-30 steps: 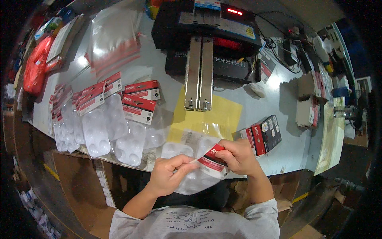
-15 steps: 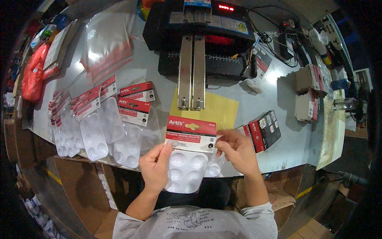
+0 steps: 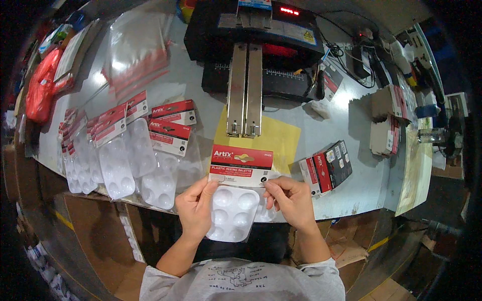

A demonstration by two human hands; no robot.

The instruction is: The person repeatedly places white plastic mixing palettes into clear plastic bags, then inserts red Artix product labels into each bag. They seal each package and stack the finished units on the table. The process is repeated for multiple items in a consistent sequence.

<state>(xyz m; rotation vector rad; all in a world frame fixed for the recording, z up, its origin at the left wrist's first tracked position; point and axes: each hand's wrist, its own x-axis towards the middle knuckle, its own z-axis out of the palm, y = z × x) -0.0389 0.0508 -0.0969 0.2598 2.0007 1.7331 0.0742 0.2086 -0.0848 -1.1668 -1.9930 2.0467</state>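
Observation:
Between my hands is a white plastic mixing palette (image 3: 231, 213) with round wells, hanging below a red and white header card (image 3: 241, 163). My left hand (image 3: 195, 206) pinches the lower left corner of the card, thumb on top. At the card's lower right corner, my right hand (image 3: 292, 201) grips the edge between thumb and curled fingers. Part of another white palette shows behind the held one, by my right fingertips. Just beyond the card's top edge end two metal bars of a black machine (image 3: 244, 90), above a yellow sheet (image 3: 283, 138).
Packed palettes (image 3: 116, 168) with red header cards lie overlapping at the left. Behind them are clear bags (image 3: 135, 50) and a red plastic bag (image 3: 42, 88). Folded cards (image 3: 326, 168) lie to the right, with card stacks (image 3: 386, 118) farther off. Cables (image 3: 346, 60) run beside the machine.
My right hand has shifted slightly left and down along the card's right corner, its fingers more curled. My left hand keeps its pinch. The whole view has shifted a little.

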